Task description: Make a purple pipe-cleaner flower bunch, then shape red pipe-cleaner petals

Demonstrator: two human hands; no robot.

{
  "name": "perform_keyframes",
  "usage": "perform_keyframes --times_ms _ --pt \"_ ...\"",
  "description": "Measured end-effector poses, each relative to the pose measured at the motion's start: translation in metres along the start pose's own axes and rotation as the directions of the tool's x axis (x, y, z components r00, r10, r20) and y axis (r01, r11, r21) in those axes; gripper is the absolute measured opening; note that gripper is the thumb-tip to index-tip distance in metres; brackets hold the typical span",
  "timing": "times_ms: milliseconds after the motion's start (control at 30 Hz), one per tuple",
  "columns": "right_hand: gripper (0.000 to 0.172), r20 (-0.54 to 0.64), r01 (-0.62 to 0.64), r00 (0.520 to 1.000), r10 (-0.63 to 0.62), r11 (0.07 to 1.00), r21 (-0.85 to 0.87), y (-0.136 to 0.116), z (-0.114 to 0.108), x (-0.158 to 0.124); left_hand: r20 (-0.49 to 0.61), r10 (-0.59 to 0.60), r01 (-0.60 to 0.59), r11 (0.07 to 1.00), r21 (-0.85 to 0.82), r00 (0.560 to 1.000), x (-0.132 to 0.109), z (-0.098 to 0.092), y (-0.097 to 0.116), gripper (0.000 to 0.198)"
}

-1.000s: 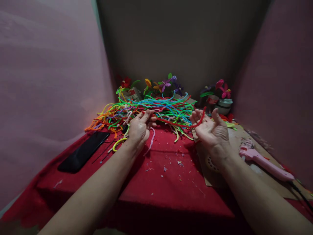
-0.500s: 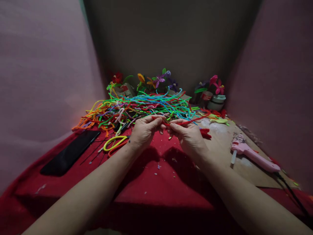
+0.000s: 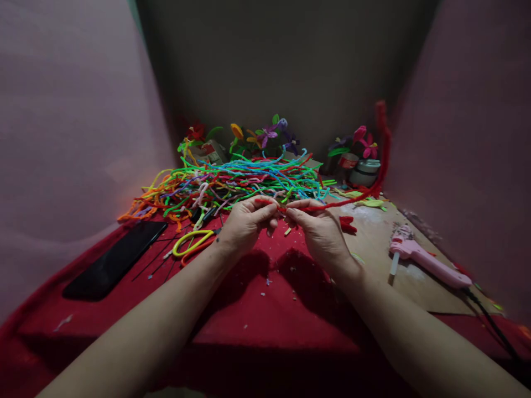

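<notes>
A red pipe cleaner [image 3: 346, 202] runs between my two hands over the red cloth. My left hand [image 3: 251, 221] pinches it near one end, with a bit of red showing above the thumb. Close beside, my right hand [image 3: 317, 226] grips the same pipe cleaner between thumb and fingers. Its long free end passes over the right hand and curves upward on the right. The short stretch between the fingertips is partly hidden. A folded red pipe cleaner piece [image 3: 347, 224] lies just right of my right hand.
Behind the hands spreads a tangled pile of coloured pipe cleaners [image 3: 249, 174]. Yellow-and-orange-handled scissors [image 3: 191, 243] and a black phone [image 3: 116, 260] lie to the left. A pink glue gun [image 3: 431, 262] with its cord rests on a board [image 3: 373, 276] at right. Fuzzy flowers [image 3: 267, 134] stand at the back.
The free end of the red pipe cleaner has swung out and up to the right. Both hands keep their pinch in nearly the same place. The view has shifted slightly.
</notes>
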State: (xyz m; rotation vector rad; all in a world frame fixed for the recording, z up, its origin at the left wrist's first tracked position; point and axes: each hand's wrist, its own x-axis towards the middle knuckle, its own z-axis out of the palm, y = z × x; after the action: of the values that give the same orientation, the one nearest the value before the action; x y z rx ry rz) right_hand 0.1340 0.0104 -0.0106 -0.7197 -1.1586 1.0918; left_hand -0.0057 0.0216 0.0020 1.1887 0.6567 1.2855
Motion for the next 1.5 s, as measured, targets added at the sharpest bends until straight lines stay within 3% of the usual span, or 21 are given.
perform_keyframes --times_ms 167,333,467,567,667,800,933,1133,1300,1500 --pt "0.005 0.035 -0.160 0.987 0.156 0.950 0.266 -0.001 0.000 0.005 0.050 0.004 -0.006 0.999 0.033 0.999 0.000 -0.003 -0.002 0.016" --pt "0.005 -0.047 -0.206 0.963 0.267 0.832 0.515 -0.004 -0.006 0.016 -0.079 0.027 -0.033 0.996 -0.077 0.997 0.004 -0.005 -0.001 0.018" --pt "0.005 -0.044 -0.222 0.957 0.287 0.821 0.526 0.002 -0.003 0.013 -0.001 0.027 -0.027 0.994 -0.102 1.000 0.001 0.005 -0.004 0.028" --pt "0.004 0.025 -0.261 0.958 0.286 0.834 0.486 0.007 0.000 0.010 0.035 0.055 -0.055 0.998 -0.008 0.998 -0.001 0.010 -0.009 0.018" --pt "0.003 0.019 -0.272 0.951 0.309 0.803 0.530 0.004 -0.005 0.014 -0.004 -0.002 0.002 1.000 0.011 1.000 0.001 0.006 -0.010 0.021" --pt "0.009 -0.082 -0.180 0.953 0.291 0.763 0.621 -0.006 -0.015 0.024 -0.093 -0.147 0.141 0.988 -0.065 0.985 0.005 -0.004 -0.009 0.022" --pt "0.005 -0.056 -0.174 0.969 0.240 0.830 0.530 -0.004 -0.016 0.022 -0.136 -0.145 0.131 0.986 -0.108 0.980 0.007 -0.008 -0.006 0.018" --pt "0.017 0.067 -0.235 0.972 0.226 0.952 0.198 0.007 -0.002 0.003 -0.038 -0.127 0.116 0.971 -0.208 0.991 0.008 -0.007 0.000 0.015" --pt "0.021 0.099 -0.300 0.953 0.287 0.943 0.146 0.004 0.001 -0.001 -0.071 -0.107 0.089 0.971 -0.220 0.992 0.006 -0.005 0.002 0.016" --pt "0.018 0.130 -0.344 0.934 0.334 0.936 0.069 0.008 0.002 -0.003 0.034 -0.153 0.156 0.982 -0.108 0.988 0.003 -0.004 -0.003 0.027"
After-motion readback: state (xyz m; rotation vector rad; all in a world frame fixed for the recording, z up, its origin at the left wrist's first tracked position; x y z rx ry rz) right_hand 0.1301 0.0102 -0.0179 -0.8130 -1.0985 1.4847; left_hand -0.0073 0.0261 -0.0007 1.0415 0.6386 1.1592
